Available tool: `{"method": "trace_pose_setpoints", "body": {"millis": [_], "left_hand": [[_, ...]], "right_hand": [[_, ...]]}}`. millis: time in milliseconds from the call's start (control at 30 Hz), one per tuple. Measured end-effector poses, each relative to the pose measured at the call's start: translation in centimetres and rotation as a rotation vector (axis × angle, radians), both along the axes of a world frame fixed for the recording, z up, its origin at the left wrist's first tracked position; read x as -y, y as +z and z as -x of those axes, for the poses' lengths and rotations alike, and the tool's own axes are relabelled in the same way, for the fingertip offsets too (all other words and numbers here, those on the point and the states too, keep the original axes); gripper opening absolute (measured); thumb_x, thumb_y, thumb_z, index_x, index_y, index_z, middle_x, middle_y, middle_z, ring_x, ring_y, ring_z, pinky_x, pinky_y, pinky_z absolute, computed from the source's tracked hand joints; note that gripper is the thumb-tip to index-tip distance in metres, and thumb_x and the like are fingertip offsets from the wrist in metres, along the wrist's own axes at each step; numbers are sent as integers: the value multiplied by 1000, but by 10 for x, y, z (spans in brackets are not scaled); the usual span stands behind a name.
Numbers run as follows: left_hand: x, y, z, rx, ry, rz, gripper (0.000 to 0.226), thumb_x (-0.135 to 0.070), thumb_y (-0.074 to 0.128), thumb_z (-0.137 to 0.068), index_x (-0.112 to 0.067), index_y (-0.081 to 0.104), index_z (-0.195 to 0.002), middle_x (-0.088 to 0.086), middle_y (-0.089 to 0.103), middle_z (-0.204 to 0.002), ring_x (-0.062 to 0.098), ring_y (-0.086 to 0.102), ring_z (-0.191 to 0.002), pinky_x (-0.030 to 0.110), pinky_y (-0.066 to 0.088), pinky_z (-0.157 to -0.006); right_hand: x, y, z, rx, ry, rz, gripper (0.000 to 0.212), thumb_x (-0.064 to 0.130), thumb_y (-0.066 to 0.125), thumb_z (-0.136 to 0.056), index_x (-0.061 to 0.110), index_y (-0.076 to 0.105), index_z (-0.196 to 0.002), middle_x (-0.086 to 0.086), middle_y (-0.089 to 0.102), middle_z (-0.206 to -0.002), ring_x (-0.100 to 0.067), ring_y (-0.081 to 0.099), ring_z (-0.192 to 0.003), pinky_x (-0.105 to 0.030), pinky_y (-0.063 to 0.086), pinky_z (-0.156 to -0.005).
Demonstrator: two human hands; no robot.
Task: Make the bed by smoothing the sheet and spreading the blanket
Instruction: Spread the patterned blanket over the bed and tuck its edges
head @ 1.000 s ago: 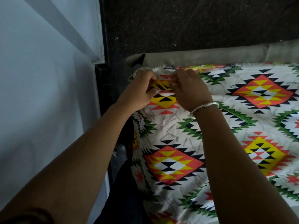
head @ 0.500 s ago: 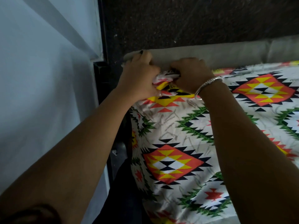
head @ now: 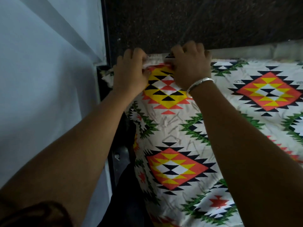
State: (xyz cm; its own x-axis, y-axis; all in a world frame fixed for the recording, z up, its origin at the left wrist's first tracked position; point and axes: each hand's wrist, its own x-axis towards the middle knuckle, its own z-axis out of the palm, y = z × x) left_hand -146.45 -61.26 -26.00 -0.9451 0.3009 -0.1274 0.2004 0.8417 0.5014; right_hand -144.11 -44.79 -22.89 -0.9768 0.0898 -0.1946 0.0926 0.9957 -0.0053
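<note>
Silver bangle (head: 199,83) at right hand (head: 191,68) wrist; forearms unsleeved.

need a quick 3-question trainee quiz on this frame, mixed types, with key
1. True or false: the left hand lies flat on the middle of the sheet.
2. Which wrist wears the bangle? A left, B right, C both.
3. Fill in: the grey mattress shows along the sheet's ____ edge.
Key: 1 false, it grips the sheet's far corner, beside the right hand. 2 B. 3 far.
</note>
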Motion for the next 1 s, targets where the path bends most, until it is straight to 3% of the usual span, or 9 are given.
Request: {"method": "trace_pose_setpoints", "body": {"millis": [167, 333, 400, 500, 600, 700, 800, 900, 1000], "left_hand": [[1, -8, -66, -139, -32, -211, 25, -20, 52, -81, -9, 42, -101, 18, 51, -98, 29, 53, -84, 34, 46, -69], [16, -10, -154, 73, -91, -313, 23, -26, 51, -84, -16, 36, -98, 17, 46, -95, 27, 52, -71, 33, 47, -57], [25, -9, -191, 142, -102, -296, 22, -32, 46, -86, -16, 36, -99, 14, 45, -95, 22, 50, -65, 29, 42, -54], [39, -11, -245, 168, -153, -297, 24, -34, 46, -86, -14, 39, -99, 13, 48, -94, 26, 53, -66, 24, 38, -57], [48, -13, -299, 174, -181, -276, 27, -36, 47, -85, -12, 40, -97, 14, 52, -91, 31, 58, -73, 33, 45, -55], [54, -19, -352, 295, 77, -124, 36, -40, 46, -89, -6, 47, -103, 17, 56, -98, 36, 59, -90, 38, 47, -66], [61, -25, -407, 759, 420, -13, 58, -52, 44, -91, -4, 39, -122, 17, 59, -114, 36, 60, -97, 39, 51, -78], [57, -22, -450, 1276, 901, -470, 56, -54, 51, -88, -11, 42, -122, 13, 61, -109, 27, 63, -82, 34, 53, -63], [54, -22, -464, 1304, 1256, -988, 32, -33, 65, -85, -11, 60, -107, 9, 65, -96, 19, 63, -76, 26, 50, -55]], "right_hand": [[14, -11, -44, -345, -248, 6, 35, 14, 60, -70, 13, 59, -105, -18, 56, -102, -36, 54, -88, -43, 42, -74], [28, -15, -129, -278, -327, 266, 26, 25, 57, -84, 2, 55, -97, -19, 60, -82, -39, 59, -66, -39, 44, -58], [36, -11, -168, -206, -328, 343, 24, 27, 54, -88, 3, 54, -92, -17, 62, -72, -39, 58, -56, -30, 34, -50], [53, -4, -225, -36, -337, 381, 23, 30, 54, -92, 7, 55, -95, -14, 64, -76, -38, 60, -63, -26, 26, -48], [69, -1, -275, 39, -360, 398, 23, 33, 54, -91, 12, 54, -101, -13, 67, -81, -37, 63, -72, -29, 31, -48], [85, 0, -328, 13, -607, 437, 23, 32, 56, -89, 12, 54, -101, -13, 69, -88, -38, 63, -85, -36, 41, -62], [99, -2, -396, -80, -953, 484, 26, 31, 61, -85, 13, 52, -102, -11, 68, -94, -34, 61, -92, -34, 37, -66], [108, -5, -455, -208, -1337, 611, 37, 31, 71, -78, 8, 53, -100, -10, 62, -88, -26, 61, -86, -23, 35, -67], [111, -9, -470, -262, -1715, 882, 49, 39, 77, -71, 0, 62, -97, -12, 63, -81, -22, 60, -70, -23, 41, -60]]}}
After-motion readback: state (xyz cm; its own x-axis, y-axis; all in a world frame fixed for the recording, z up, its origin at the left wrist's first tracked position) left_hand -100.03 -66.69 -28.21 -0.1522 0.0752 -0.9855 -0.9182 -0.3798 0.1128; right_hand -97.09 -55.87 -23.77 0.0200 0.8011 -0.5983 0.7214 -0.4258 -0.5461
